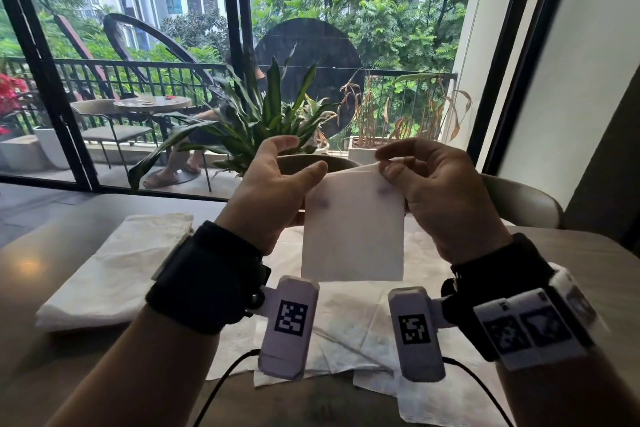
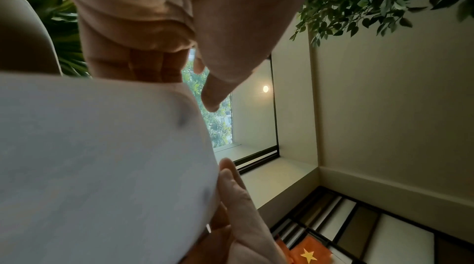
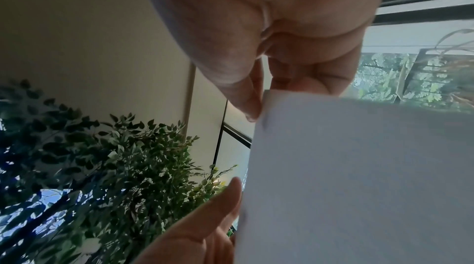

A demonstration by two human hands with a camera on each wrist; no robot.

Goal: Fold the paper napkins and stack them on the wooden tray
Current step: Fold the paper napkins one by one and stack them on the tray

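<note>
Both hands hold one white napkin [image 1: 353, 229] upright above the table [image 1: 69, 374], the right hand [image 1: 440, 198] pinching its top corner, the left hand [image 1: 273, 191] gripping its left edge, over loose napkins [image 1: 349, 329] and a folded stack [image 1: 117, 270].

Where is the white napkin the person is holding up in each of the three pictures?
Head view: the held napkin hangs in the middle, between the left hand and right hand, above the table.
Left wrist view: it fills the lower left.
Right wrist view: it fills the lower right.
Shared landmark: the thumb pinching its top corner, also seen in the right wrist view.
</note>
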